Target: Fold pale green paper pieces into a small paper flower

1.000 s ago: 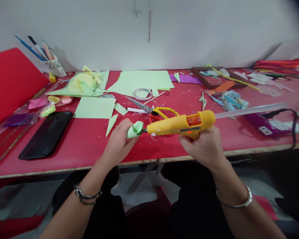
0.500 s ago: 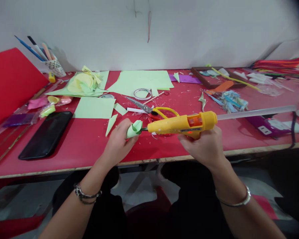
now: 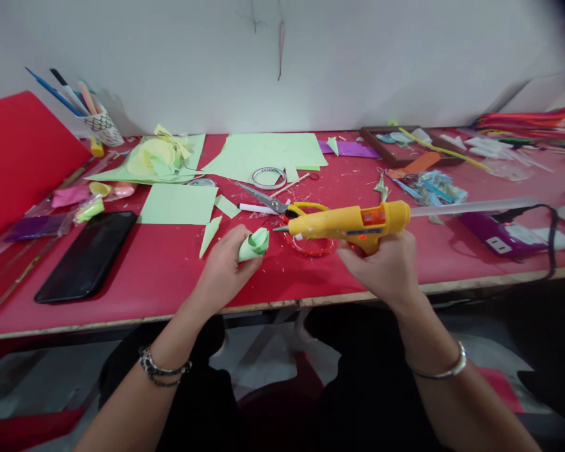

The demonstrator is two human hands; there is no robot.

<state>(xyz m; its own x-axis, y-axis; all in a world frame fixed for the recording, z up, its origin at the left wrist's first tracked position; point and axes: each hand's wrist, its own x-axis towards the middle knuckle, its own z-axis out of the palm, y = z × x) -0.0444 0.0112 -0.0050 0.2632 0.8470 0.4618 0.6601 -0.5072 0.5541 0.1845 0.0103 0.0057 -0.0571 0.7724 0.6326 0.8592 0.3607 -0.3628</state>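
Note:
My left hand (image 3: 223, 267) pinches a small rolled cone of light green paper (image 3: 253, 243) above the red table (image 3: 160, 276). In my right hand (image 3: 381, 267) is a yellow glue gun (image 3: 351, 223), held level with its nozzle pointing left. The nozzle tip sits a short gap to the right of the paper cone, not touching it. A long clear glue stick (image 3: 471, 206) juts from the back of the gun. Yellow-handled scissors (image 3: 282, 207) lie just behind the gun.
Green paper sheets (image 3: 268, 150) and scraps, a tape roll (image 3: 269, 177) and a cup of brushes (image 3: 101, 125) lie at the back. A black phone (image 3: 87, 254) rests at left, a red sheet (image 3: 19, 157) beyond it. A purple power strip (image 3: 499, 235) with cable and craft clutter fill the right.
The glue gun has drawn back to the right and slightly up, so its nozzle has left the paper cone. My left hand and the cone have stayed in place.

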